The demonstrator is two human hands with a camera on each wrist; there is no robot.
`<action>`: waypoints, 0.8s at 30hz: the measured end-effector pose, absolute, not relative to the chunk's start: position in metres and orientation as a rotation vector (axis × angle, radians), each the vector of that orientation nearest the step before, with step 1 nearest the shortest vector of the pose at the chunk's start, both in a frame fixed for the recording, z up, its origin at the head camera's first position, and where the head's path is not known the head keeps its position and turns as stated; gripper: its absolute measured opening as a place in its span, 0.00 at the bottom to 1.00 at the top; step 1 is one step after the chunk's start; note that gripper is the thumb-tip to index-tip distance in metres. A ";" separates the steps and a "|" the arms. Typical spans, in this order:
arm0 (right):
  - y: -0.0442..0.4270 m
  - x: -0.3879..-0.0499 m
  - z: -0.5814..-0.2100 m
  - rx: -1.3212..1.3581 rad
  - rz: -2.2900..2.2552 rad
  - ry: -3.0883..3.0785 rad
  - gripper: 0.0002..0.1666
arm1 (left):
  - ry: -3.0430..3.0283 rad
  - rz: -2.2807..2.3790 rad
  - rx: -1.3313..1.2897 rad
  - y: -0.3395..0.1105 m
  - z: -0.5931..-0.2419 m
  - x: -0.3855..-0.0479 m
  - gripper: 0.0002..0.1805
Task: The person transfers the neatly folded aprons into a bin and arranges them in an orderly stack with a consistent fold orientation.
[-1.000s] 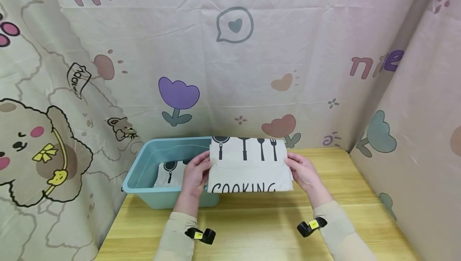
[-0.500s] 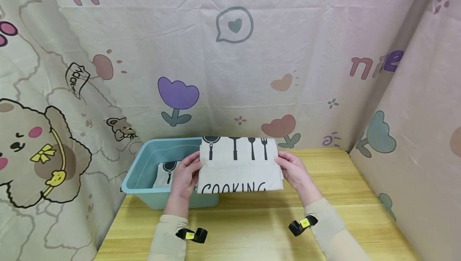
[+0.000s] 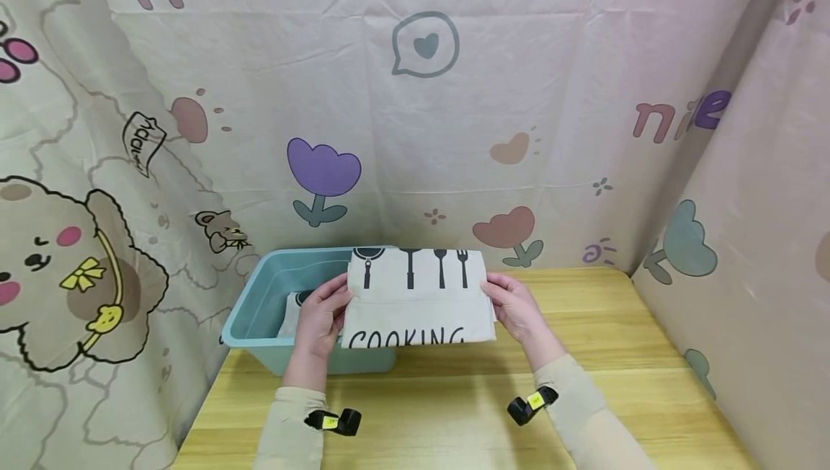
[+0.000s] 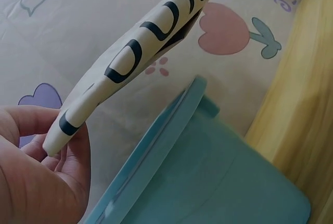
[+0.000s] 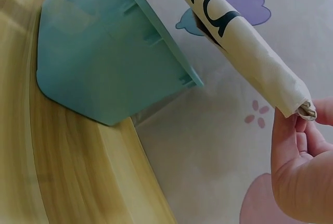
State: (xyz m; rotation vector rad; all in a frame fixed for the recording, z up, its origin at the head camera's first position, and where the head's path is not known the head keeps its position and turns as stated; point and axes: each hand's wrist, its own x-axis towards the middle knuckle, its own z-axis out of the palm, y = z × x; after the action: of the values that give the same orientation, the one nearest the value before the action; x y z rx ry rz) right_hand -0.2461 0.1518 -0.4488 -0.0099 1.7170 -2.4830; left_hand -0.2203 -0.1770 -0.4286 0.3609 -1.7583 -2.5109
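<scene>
A folded white cloth (image 3: pixel 418 311) with dark kitchen-utensil prints and the word "COOKING" is held up at both sides, overlapping the right part of a blue plastic bin (image 3: pixel 259 344). My left hand (image 3: pixel 320 315) pinches its left edge between thumb and fingers. At the opposite edge, my right hand (image 3: pixel 515 308) pinches the cloth the same way. In the left wrist view, the cloth (image 4: pixel 130 60) appears edge-on above the bin rim (image 4: pixel 177 125). The right wrist view shows the folded layers at the end of the cloth (image 5: pixel 255 65). Another printed white cloth (image 3: pixel 291 317) lies inside the bin, partly hidden by my left hand.
The bin stands at the back left of a light wooden table (image 3: pixel 447 412). Behind it hangs a printed curtain (image 3: pixel 421 131), which also closes off the left and right sides. Bare tabletop extends to the right of the bin.
Both hands have moved left with the folded cloth, bringing it further over the bin. More of the cloth inside the bin is now covered from view.
</scene>
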 end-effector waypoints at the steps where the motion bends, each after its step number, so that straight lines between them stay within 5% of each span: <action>1: 0.150 -0.246 -0.449 -0.013 -2.483 1.715 0.12 | -1.766 -2.504 0.365 -0.179 -0.428 -0.220 0.28; 24: 0.098 -0.259 -0.451 -0.035 -2.451 1.688 0.23 | -1.988 -2.311 0.448 -0.229 -0.419 -0.232 0.27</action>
State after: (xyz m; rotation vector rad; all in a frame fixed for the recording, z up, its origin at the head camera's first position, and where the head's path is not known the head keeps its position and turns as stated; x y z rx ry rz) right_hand -0.2591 0.0985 -0.4512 -0.0349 1.6883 -2.4515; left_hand -0.2322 -0.2286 -0.4189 0.4481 -1.9878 -2.3115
